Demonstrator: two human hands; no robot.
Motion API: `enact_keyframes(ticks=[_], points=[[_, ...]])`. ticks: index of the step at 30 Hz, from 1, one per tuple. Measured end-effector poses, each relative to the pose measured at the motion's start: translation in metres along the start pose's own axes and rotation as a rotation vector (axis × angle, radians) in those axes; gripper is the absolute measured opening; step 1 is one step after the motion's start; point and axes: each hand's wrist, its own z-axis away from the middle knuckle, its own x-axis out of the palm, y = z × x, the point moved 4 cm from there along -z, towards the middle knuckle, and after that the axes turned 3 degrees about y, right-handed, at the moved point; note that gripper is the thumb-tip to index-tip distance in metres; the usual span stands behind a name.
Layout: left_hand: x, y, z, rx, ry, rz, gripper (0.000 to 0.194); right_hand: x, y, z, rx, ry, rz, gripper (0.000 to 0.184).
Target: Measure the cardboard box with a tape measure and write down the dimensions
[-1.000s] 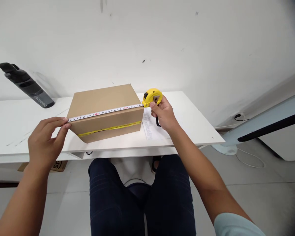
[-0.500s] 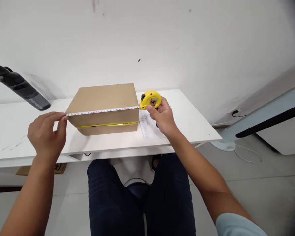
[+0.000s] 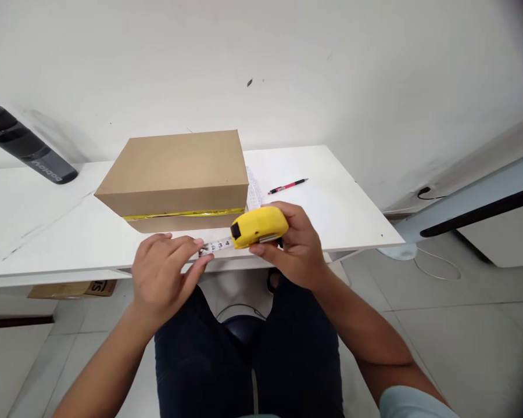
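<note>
My right hand (image 3: 294, 247) is closed round the yellow case of a tape measure (image 3: 260, 226), above the front edge of the white table (image 3: 344, 215). A short length of white blade (image 3: 220, 245) sticks out of the case to the left, with the figures 3 and 4 readable. Its end is pinched between the thumb and fingers of my left hand (image 3: 168, 273). Just behind both hands sits a closed brown cardboard box (image 3: 178, 162), with yellow tape (image 3: 187, 214) along its front side.
A red and black pen (image 3: 288, 186) lies right of the box, near a sheet of written paper (image 3: 253, 188) partly hidden by it. A dark bottle (image 3: 30, 145) stands at the left by the wall. Under the table lies another carton (image 3: 72, 289).
The blade, stretched along the box's top front edge before, is now mostly back in its case. My hands have come together and lower, off the box. The pen has come into sight.
</note>
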Motion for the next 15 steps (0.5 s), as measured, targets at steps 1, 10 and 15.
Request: enact_keyframes(ticks=[1, 10, 15], points=[[0.003, 0.004, 0.0, 0.006, -0.008, 0.015, 0.037, 0.001, -0.001, 0.003, -0.014, -0.023, 0.014, 0.053], [0.016, 0.01, 0.003, 0.016, -0.031, 0.068, 0.039, 0.001, 0.006, 0.01, 0.074, -0.007, 0.044, 0.051], [0.024, 0.013, 0.007, -0.015, -0.087, 0.064, 0.021, 0.002, 0.006, 0.013, 0.152, 0.031, 0.055, 0.05]])
